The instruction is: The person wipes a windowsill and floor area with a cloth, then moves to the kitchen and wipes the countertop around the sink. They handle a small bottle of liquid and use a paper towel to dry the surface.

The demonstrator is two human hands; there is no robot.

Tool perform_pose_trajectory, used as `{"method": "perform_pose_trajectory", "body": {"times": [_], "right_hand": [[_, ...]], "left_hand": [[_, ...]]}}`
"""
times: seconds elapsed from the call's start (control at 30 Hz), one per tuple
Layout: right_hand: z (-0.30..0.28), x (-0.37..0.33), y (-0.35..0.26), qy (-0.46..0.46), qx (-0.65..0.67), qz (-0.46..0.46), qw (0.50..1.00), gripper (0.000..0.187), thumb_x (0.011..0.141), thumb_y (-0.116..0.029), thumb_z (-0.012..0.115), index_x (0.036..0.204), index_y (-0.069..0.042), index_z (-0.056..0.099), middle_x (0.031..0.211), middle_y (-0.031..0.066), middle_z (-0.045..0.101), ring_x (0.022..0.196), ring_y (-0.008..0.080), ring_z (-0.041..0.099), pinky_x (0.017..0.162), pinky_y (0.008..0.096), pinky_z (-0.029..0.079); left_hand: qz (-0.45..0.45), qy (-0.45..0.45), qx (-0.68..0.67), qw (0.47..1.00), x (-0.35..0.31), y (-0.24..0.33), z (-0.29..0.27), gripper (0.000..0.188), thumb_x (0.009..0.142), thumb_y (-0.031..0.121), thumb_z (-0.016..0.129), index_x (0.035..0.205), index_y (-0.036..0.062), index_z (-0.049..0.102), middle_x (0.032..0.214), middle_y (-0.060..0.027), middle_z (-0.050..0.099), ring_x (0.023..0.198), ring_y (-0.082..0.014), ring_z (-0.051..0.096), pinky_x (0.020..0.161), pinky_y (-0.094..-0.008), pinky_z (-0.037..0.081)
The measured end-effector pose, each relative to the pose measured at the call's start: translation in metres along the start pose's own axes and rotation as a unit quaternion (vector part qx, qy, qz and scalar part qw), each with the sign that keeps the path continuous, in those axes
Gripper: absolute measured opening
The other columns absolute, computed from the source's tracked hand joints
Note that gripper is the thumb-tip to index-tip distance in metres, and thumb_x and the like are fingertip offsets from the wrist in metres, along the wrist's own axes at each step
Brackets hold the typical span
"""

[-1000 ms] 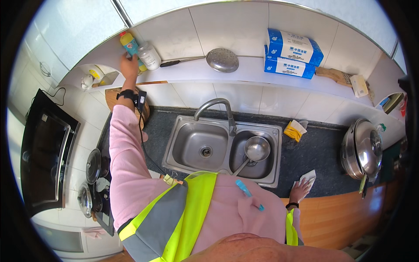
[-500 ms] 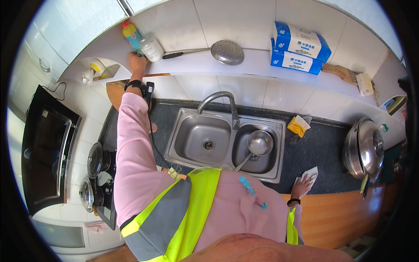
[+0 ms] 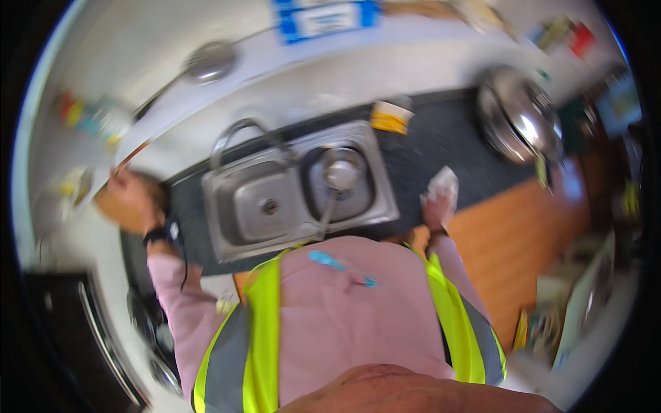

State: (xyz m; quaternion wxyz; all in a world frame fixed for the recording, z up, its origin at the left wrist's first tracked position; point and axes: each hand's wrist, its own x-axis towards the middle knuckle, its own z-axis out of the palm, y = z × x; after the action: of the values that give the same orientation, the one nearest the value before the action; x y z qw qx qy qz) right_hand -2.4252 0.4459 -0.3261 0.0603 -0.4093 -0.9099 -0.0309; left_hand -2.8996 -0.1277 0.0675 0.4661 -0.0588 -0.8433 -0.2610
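Note:
My left hand (image 3: 133, 193) is at the shelf's front edge, in front of a round wooden board (image 3: 110, 212); its fingers are smeared by motion, and I cannot tell if they hold anything. Above it on the shelf are a yellow-and-blue bottle (image 3: 84, 115) and a clear jar (image 3: 114, 126), both blurred. My right hand (image 3: 435, 210) is closed on a crumpled white cloth (image 3: 445, 184) at the front of the dark counter (image 3: 444, 141). Between my hands lies a steel double sink (image 3: 212, 219). A ladle (image 3: 342, 171) rests in its right basin, handle toward me.
A curved faucet (image 3: 241, 125) rises behind the sink. On the shelf are a skimmer (image 3: 212, 63) and blue-and-white boxes (image 3: 323, 19). Behind the sink's right end lies a yellow-and-white cloth (image 3: 391, 118). A large lidded steel pot (image 3: 511, 113) stands at the counter's right.
My view has swung to the right. My left hand has come down from beside the bottle and jar to the shelf's edge. The cloth under my right hand now looks more bunched up.

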Motion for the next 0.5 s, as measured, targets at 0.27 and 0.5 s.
{"method": "perform_pose_trajectory", "body": {"times": [0.27, 0.5], "right_hand": [[-0.019, 0.018, 0.009, -0.079, 0.075, 0.069, 0.992, 0.065, 0.099, -0.047, 0.045, 0.155, -0.016, 0.029, 0.160, 0.0152, 0.026, 0.150, 0.0413, 0.011, 0.119, 0.0599, 0.010], [0.008, 0.083, 0.062, -0.053, 0.059, 0.056, 0.995, 0.066, 0.100, -0.049, 0.042, 0.156, -0.017, 0.027, 0.162, 0.0131, 0.024, 0.151, 0.0395, 0.011, 0.119, 0.0593, 0.010]], "left_hand": [[-0.209, -0.071, -0.245, 0.944, -0.170, -0.041, 0.018, 0.029, 0.099, 0.013, 0.056, 0.125, -0.0005, 0.057, 0.097, -0.0103, 0.068, 0.073, -0.0138, 0.057, 0.064, -0.0267, 0.049], [-0.296, -0.073, -0.155, 0.940, -0.271, 0.004, -0.051, 0.028, 0.099, 0.015, 0.055, 0.125, 0.0043, 0.059, 0.099, -0.0077, 0.069, 0.072, -0.0121, 0.057, 0.064, -0.0265, 0.049]]}}
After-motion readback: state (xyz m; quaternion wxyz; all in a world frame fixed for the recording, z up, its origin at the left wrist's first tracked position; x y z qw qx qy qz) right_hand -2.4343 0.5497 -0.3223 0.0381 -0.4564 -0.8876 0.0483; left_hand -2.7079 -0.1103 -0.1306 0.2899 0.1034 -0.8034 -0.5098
